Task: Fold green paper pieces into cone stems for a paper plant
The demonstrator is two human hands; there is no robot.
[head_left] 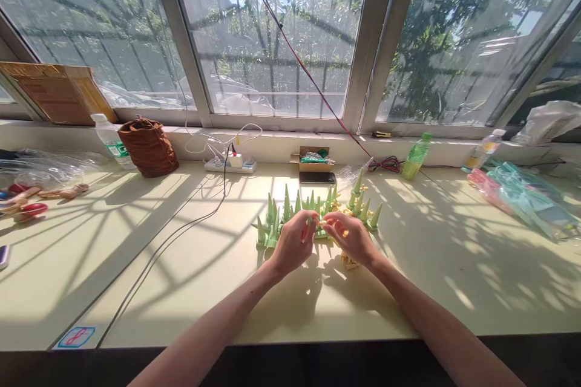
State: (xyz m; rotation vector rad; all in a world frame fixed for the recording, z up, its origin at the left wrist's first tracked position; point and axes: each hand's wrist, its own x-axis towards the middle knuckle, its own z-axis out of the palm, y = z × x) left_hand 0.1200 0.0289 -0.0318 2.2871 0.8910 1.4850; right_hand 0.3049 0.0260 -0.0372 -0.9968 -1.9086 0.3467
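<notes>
My left hand (296, 240) and my right hand (350, 237) meet fingertip to fingertip over the table, each closed in a pinch. Between the left fingers a bit of a small green piece shows. A tiny yellowish piece sits at the right fingertips, its shape too small to make out. Behind and beside the hands stand several pale green cone-shaped spikes (287, 204) on green bases, some with small yellow parts. Another group of green cones (373, 217) is to the right. Partly under my right hand lies a little pile of yellow pieces (349, 262).
Behind the cones are a dark phone (318, 178) and a small cardboard box (315, 160). A power strip (230, 164) trails a cable across the left. A brown bag (148, 148), a green bottle (416, 157) and plastic packaging (529, 196) stand or lie farther out.
</notes>
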